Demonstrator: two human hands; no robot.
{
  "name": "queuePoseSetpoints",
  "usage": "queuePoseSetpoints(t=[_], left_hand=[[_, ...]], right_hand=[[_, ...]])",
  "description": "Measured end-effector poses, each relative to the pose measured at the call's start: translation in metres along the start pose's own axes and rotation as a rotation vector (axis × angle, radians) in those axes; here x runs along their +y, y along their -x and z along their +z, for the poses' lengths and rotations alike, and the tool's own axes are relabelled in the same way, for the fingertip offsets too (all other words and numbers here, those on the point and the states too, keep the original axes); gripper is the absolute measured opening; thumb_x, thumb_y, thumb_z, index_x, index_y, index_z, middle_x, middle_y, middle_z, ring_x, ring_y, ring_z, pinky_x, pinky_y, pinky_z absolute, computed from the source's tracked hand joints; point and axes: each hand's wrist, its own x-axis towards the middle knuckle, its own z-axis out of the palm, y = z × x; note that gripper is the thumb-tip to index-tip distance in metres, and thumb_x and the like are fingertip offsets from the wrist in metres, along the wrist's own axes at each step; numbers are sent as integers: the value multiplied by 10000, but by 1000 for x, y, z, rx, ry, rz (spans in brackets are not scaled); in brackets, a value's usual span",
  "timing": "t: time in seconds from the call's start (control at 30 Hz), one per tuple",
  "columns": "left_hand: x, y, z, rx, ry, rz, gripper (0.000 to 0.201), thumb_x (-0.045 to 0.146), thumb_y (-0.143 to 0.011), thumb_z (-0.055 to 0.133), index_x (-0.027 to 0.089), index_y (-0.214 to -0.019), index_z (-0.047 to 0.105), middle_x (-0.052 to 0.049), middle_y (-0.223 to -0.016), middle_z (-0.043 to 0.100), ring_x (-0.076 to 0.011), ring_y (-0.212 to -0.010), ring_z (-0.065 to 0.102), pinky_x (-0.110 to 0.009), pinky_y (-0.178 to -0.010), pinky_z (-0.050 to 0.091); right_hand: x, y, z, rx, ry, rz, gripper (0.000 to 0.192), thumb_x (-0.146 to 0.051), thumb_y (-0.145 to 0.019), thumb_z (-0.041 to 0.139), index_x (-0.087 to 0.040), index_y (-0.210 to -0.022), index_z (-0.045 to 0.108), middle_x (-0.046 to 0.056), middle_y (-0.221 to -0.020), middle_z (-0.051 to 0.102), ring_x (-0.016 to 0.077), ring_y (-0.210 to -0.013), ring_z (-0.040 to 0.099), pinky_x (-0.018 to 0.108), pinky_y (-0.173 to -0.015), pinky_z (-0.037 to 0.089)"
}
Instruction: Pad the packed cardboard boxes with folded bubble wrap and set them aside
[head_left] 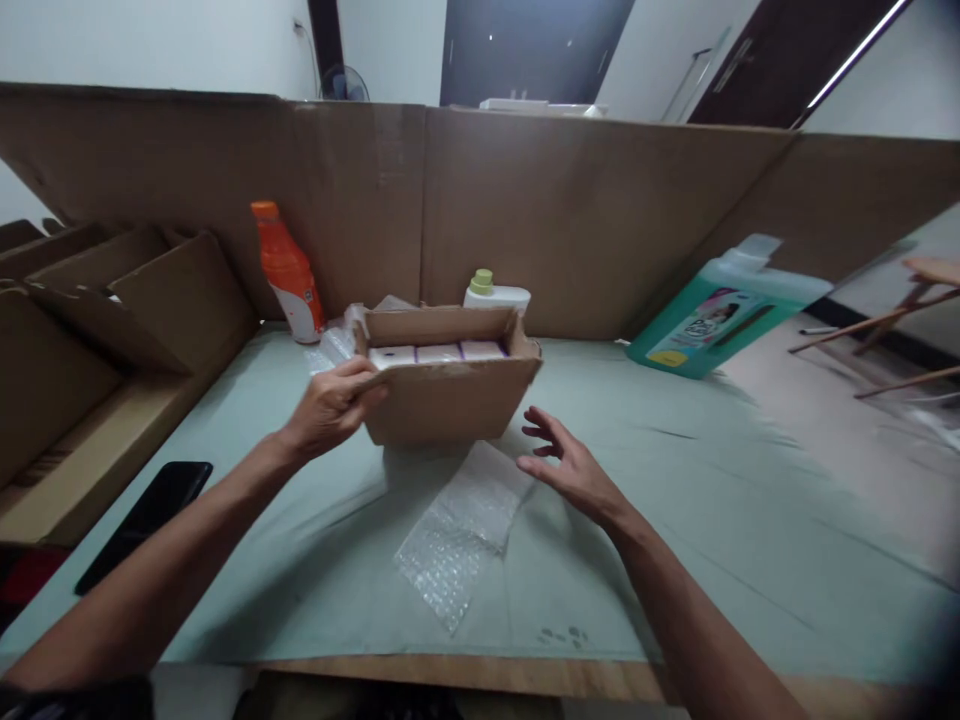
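Observation:
My left hand (334,405) is closed on the near left corner of an open cardboard box (450,402), thumb over its rim. Several small white packets with purple edges (439,352) sit in a row inside the box; their lower parts are hidden. To the right of the box, my right hand (559,455) is open, its fingers apart and holding nothing. Just below the box, a sheet of bubble wrap (469,530) lies on the green cloth, its upper right edge near my right fingertips. More clear wrap (332,347) lies behind the box's left side.
An orange bottle (289,270) and a white bottle with a green cap (496,292) stand behind the box. A large green liquid jug (720,310) is at back right. Cardboard boxes (150,290) and a black phone (146,520) are at left. A cardboard wall (600,220) borders the back.

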Motion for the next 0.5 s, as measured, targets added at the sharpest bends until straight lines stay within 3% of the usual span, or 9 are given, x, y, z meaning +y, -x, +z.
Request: queuePoseSetpoints(t=[0.07,0.13,0.23,0.3,0.33,0.4,0.5], left_hand=[[-9,-16,34,-66,50,16,271,295,-923,488,172,-833,712,-50,-858,654,-148,-735,606,-248,-690,481],[-16,-18,47,-69,85,18,249,265,-929,480,174,-954,711,-75,-1003,667,-170,-854,633,-277,-795,508],[-27,-1,43,66,156,-33,419,268,-918,549,232,-1335,555,-119,-1426,497,-181,-1001,624,-344,-924,513],[-38,18,40,163,192,-172,634,291,-891,597,272,-1482,370,-138,-1544,357,-182,-1030,618,-363,-919,520],[-45,27,41,169,202,-269,666,304,-884,595,262,-1497,336,-146,-1530,376,-190,-1033,617,-362,-894,525],[-63,39,53,88,213,-444,559,312,-877,559,195,-1413,454,-144,-1363,554,-213,-1002,628,-361,-842,529],[-92,31,84,-89,248,-511,299,258,-813,554,151,-1058,687,-80,-960,710,-229,-886,641,-369,-823,525]], right_hand=[[7,-16,0,53,-71,6,877,-588,-741,746,-214,-1462,416,185,-1482,508,348,-1298,546,496,-972,514],[15,-28,3,97,-92,6,873,-581,-719,759,-204,-1431,424,181,-1430,553,343,-1275,560,500,-983,500],[26,-38,6,139,-76,26,800,-569,-711,758,-192,-1356,471,171,-1344,611,339,-1217,599,502,-972,498],[33,-42,7,132,-68,28,754,-572,-695,767,-191,-1293,509,162,-1295,638,344,-1202,606,498,-952,510],[36,-44,7,124,-72,24,746,-576,-682,776,-194,-1268,521,158,-1272,649,346,-1195,609,494,-943,518],[42,-49,7,105,-101,29,758,-586,-652,797,-197,-1247,532,151,-1228,670,343,-1156,629,481,-917,542],[47,-56,11,100,-165,101,789,-616,-612,819,-193,-1221,549,147,-1189,691,325,-1036,684,453,-853,585]])
